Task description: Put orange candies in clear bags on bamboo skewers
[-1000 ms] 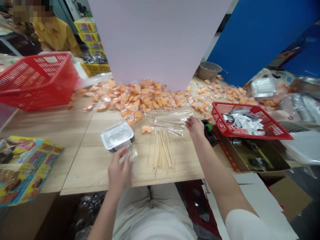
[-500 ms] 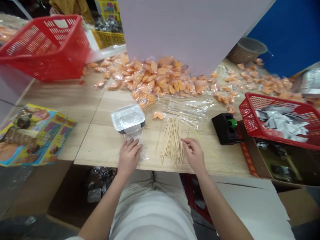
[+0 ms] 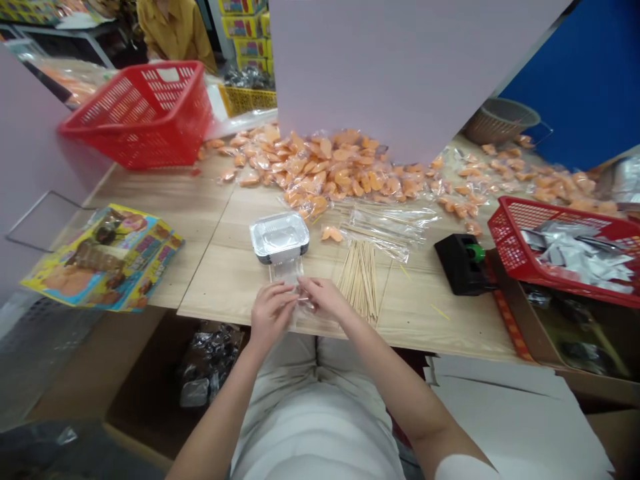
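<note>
My left hand is closed at the table's front edge, its fingers pinching a clear plastic bag. My right hand meets it there, thumb and fingers pressed together at the bag's end. A thin pale line shows between the fingertips; whether it is a stick or a fold of plastic I cannot tell. Just beyond the hands, a foil tray with a dark underside rests on a stack of clear bags. Right of my right hand lies a fanned bundle of thin wooden sticks.
Orange bagged pieces heap along the back, with bagged sticks before them. A black tape dispenser and a red basket of silver packets stand right. Printed packaging and a red basket are left. A person sits beyond.
My right hand has moved left from the sticks to my left hand. My left hand, which lay flat on the bags, now pinches one. The view has shifted left.
</note>
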Demonstrator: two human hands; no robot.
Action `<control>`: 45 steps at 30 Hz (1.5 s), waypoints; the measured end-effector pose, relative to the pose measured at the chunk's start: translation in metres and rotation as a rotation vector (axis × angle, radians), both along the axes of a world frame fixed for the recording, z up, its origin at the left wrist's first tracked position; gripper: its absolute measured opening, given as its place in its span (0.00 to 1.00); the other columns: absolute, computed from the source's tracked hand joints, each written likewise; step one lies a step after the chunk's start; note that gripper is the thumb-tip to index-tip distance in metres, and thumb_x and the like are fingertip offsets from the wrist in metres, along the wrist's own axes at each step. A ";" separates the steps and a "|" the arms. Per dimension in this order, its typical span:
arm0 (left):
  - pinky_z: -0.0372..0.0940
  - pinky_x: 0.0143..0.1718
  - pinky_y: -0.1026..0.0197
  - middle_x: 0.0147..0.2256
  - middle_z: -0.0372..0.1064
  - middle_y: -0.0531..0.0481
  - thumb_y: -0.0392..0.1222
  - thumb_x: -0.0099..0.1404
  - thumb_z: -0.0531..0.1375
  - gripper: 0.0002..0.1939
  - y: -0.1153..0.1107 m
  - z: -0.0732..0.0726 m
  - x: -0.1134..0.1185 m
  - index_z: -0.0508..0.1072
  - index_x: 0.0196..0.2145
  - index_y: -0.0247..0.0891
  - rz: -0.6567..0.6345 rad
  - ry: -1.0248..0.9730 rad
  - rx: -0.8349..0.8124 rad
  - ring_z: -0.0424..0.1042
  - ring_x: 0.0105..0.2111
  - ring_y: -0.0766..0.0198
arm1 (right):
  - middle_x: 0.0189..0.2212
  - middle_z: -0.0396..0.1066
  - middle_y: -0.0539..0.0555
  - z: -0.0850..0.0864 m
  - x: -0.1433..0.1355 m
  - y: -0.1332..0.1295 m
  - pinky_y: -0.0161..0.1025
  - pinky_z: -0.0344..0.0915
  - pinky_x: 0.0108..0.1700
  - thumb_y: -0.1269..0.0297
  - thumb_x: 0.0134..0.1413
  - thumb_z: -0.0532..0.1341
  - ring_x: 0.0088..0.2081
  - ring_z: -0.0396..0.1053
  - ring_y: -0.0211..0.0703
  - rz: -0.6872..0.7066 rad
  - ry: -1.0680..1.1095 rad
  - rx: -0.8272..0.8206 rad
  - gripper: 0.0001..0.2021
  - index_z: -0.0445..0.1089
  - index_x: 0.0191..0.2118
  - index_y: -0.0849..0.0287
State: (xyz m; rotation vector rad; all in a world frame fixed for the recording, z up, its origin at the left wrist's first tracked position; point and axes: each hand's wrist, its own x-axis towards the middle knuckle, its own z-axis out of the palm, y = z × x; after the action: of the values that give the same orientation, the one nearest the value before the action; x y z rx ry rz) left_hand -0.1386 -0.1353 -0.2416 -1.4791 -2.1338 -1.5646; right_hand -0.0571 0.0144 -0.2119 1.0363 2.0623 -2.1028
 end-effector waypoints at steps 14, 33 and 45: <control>0.68 0.44 0.56 0.49 0.74 0.39 0.49 0.57 0.68 0.37 0.030 0.050 0.042 0.61 0.61 0.40 -0.410 -1.626 -0.147 0.74 0.49 0.53 | 0.30 0.68 0.50 0.013 0.098 -0.036 0.35 0.58 0.31 0.62 0.57 0.58 0.29 0.62 0.36 0.013 0.242 0.297 0.06 0.68 0.32 0.57; 0.68 0.37 0.62 0.30 0.75 0.52 0.41 0.47 0.72 0.21 0.050 0.049 0.079 0.74 0.39 0.37 -0.283 -1.332 -0.181 0.73 0.31 0.64 | 0.28 0.66 0.51 0.036 0.108 -0.019 0.36 0.61 0.31 0.60 0.57 0.61 0.31 0.64 0.38 -0.388 0.350 0.523 0.09 0.71 0.29 0.56; 0.63 0.31 0.66 0.29 0.73 0.51 0.51 0.50 0.71 0.18 0.044 0.021 0.066 0.75 0.34 0.36 -0.210 -1.275 -0.320 0.70 0.28 0.67 | 0.38 0.71 0.62 0.007 0.129 0.075 0.44 0.62 0.45 0.55 0.56 0.61 0.42 0.69 0.52 -0.433 -0.493 0.852 0.14 0.71 0.37 0.63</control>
State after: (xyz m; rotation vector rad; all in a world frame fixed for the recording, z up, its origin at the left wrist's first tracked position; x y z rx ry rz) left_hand -0.0731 -0.0909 -0.2203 -0.7437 -2.9532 -2.8586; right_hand 0.0714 0.0891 -0.2049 1.9728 2.6041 -0.7931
